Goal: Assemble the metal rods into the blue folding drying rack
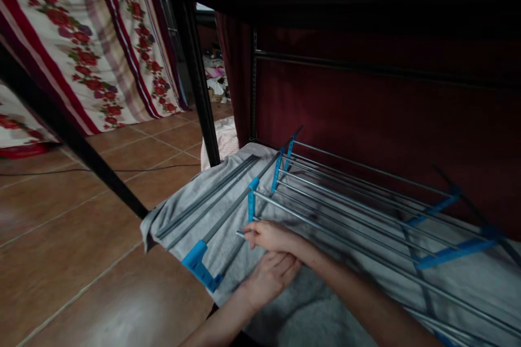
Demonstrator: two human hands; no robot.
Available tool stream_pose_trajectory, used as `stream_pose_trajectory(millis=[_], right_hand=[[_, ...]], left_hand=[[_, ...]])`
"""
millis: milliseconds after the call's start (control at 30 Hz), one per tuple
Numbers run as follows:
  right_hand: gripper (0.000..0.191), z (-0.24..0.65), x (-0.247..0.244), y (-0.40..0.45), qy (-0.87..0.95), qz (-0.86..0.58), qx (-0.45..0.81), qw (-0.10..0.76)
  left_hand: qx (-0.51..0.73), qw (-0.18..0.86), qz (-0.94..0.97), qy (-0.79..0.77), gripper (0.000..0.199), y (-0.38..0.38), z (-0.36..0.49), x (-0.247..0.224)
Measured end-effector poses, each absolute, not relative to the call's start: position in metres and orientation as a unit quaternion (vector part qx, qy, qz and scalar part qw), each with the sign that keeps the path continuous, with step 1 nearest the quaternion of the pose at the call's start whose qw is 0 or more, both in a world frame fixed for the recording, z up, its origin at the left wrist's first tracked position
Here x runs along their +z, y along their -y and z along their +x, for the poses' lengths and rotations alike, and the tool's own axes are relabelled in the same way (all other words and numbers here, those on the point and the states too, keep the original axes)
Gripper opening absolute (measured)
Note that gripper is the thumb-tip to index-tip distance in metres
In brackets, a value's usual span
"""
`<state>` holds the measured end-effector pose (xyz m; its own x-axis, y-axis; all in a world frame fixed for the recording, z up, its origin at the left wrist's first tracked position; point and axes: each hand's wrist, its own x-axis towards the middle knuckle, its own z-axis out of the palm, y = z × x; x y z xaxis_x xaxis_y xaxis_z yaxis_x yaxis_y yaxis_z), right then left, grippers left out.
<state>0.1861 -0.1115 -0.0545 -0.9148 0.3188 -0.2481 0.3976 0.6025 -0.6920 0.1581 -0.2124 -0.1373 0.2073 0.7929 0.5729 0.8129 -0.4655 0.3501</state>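
Note:
A rack of metal rods (350, 198) with blue plastic joints (253, 183) lies on a grey cloth (313, 303). My right hand (271, 236) is closed around a thin metal rod (240, 234), whose tip sticks out past the fingers, just below a blue joint. Just under the right wrist, my left hand (271, 277) has its fingers curled; what they hold, if anything, is hidden. A blue corner piece (199, 263) sits on the rack's side pole, left of both hands. Loose grey poles (203, 195) lie side by side on the cloth at the left.
A black metal frame surrounds the cloth-covered surface, with one post (199, 81) at the back left and a slanting bar (81, 141) at the left. Dark red fabric (366, 103) hangs behind. Beyond are a tiled floor (101, 222), a cable and a floral curtain (89, 49).

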Motion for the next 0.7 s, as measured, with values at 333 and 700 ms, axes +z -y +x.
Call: stream_pose_trajectory(millis=[333,700], right_hand=[[0.035,0.178,-0.061,0.102,-0.919,0.24,-0.313,-0.011],[0.032,0.173,-0.061,0.091,-0.93,0.267,-0.252,0.03]], left_hand=[[-0.561,0.028,-0.542,0.625,0.022,0.24,0.129,-0.15],[-0.717,-0.239,-0.238,0.61,0.049,0.136,0.066,-0.108]])
